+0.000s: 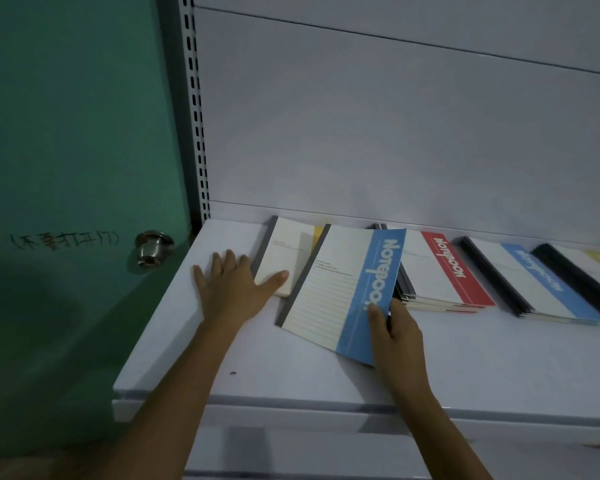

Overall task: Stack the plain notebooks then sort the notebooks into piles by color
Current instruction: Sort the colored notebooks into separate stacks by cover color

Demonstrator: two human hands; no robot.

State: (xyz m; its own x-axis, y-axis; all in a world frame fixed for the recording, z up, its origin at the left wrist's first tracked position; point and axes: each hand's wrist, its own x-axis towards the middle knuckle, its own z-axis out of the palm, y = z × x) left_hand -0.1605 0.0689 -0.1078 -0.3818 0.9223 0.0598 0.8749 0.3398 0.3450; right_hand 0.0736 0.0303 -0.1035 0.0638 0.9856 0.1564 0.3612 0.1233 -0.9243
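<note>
My right grip [395,329] pinched the thin blue-striped paper notebook [343,289] at its near corner, probably light and floppy, while my left grip [232,289] lay spread on the white shelf [291,372].

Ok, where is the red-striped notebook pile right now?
In the head view, the red-striped notebook pile lies on the shelf right of centre, between the blue-striped notebook in the right hand and the blue-striped pile further right.

Setting: shop, likely stationery. You face a white metal display shelf [291,375]: slotted upright [198,116] at its left rear corner, panelled back [395,133] above, notebook piles [444,271] along its rear, green door [66,133] left.
</note>
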